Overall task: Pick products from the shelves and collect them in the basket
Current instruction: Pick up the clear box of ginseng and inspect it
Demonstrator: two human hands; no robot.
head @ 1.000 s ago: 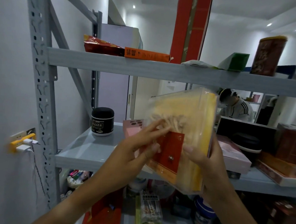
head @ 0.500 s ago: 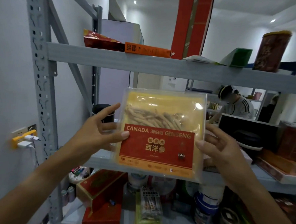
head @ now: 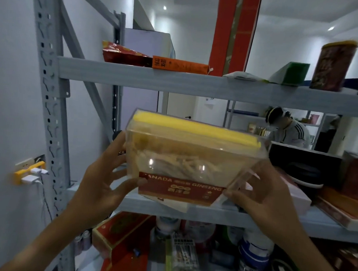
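Note:
I hold a clear plastic ginseng box with a yellow inner lining and a red "Canada Ginseng" label in front of the grey metal shelf. My left hand grips its left side, thumb on the lower front. My right hand grips its lower right corner. The box is tilted so its top face leans away from me. No basket is in view.
The upper shelf carries a red snack bag, an orange box, a green box and a brown canister. Boxes and jars crowd the lower shelf. A person stands behind the rack.
The box has tipped from facing me upright to leaning back, label now low and foreshortened. Both hands shifted lower on its sides.

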